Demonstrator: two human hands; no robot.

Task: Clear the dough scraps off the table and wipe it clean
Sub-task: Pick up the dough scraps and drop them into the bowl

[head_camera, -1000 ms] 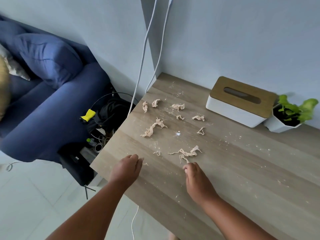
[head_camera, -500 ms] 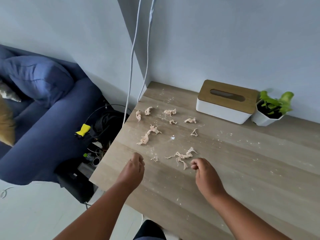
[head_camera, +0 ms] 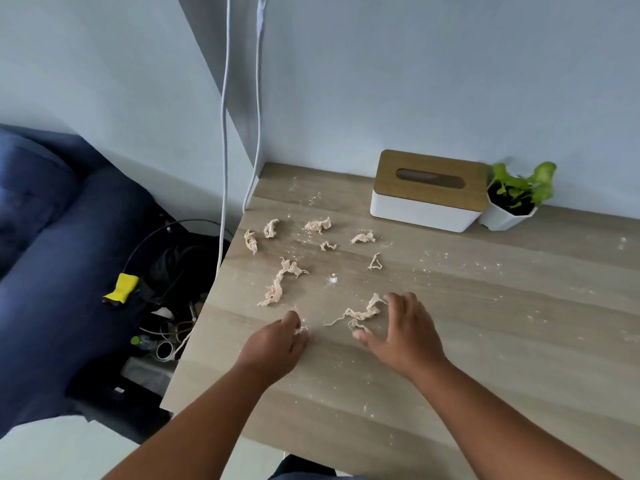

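Our hands have reached the nearest dough scraps: left hand [head_camera: 277,344] pinches a small scrap [head_camera: 302,329], right hand [head_camera: 398,332] spreads open around a stringy scrap [head_camera: 363,313] on the table [head_camera: 485,323]; gathering begins.

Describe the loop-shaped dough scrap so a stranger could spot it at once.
Start at the white tissue box with the wooden lid by the wall. Come toward the near table edge to the small scrap lying alone. Unlike the crumpled lumps around it, it forms a thin open loop.
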